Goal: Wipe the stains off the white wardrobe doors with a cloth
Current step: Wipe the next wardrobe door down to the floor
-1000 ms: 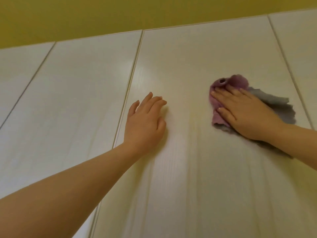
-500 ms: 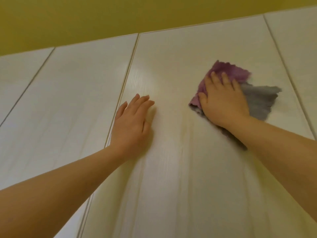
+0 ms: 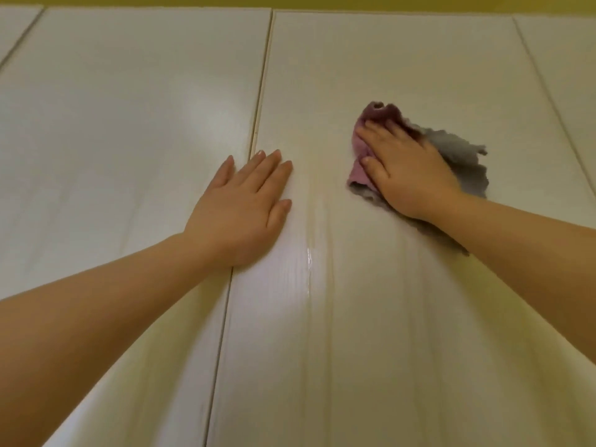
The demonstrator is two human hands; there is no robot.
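A soft pink and grey cloth (image 3: 461,154) lies crumpled and flat on the door, under the fingers of the right hand (image 3: 409,171). Its pink part bunches up past the fingertips and below the thumb. Its grey part sticks out beside the little finger. The white wooden wardrobe doors (image 3: 371,317) are shut and smooth. Pale yellow streaky stains (image 3: 317,188) run down between the left hand (image 3: 242,208) fingers and the right thumb.

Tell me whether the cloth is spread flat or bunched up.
Bunched up. The cloth sits crumpled under the right hand, a pink fold rucked up above it and ragged grey edges sticking out.
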